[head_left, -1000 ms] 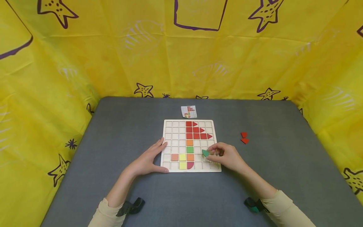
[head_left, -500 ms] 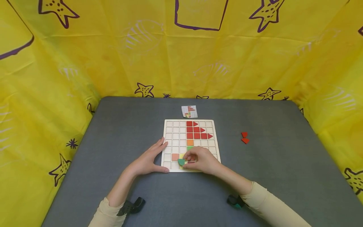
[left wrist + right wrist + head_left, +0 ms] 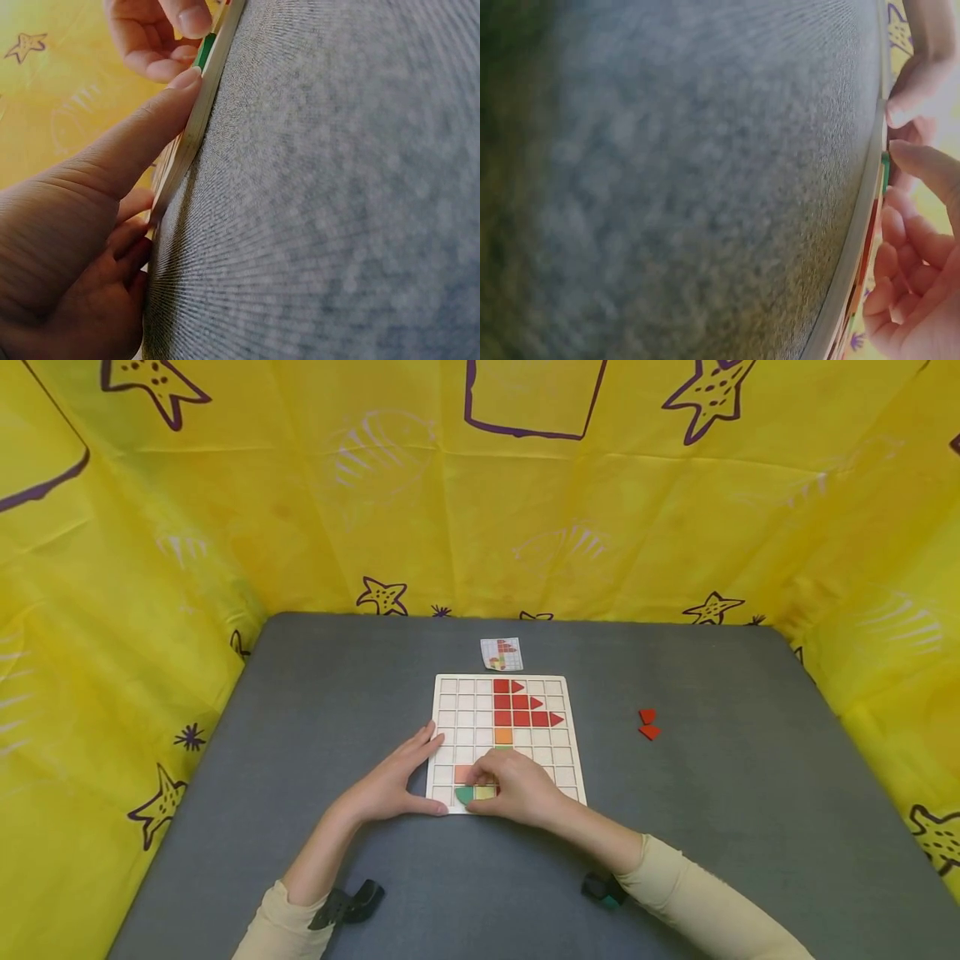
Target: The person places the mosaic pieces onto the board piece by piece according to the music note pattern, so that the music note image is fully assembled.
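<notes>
On the grey table lies a pale wooden grid board (image 3: 542, 758) with coloured tiles in its cells. My right hand (image 3: 517, 787) pinches a green quarter-circle tile (image 3: 464, 795) at the board's near left, just left of a yellow square tile (image 3: 484, 792). In the left wrist view the green tile (image 3: 205, 51) stands at the board's near edge, close to my left thumb. My left hand (image 3: 386, 785) rests at the board's near left corner, fingers along the left edge and thumb at the near edge. The right hand covers some tiles in the lower rows.
Red squares and triangles (image 3: 521, 719) fill the board's upper rows, with an orange square (image 3: 503, 736) below them. Behind the board lies a small pattern card (image 3: 501, 654). Two loose red tiles (image 3: 648, 724) lie to the right. A yellow curtain (image 3: 480, 527) surrounds the table.
My right hand has carried the green tile leftward across the board and down to the bottom row beside the yellow square. The left hand stays at the board's corner.
</notes>
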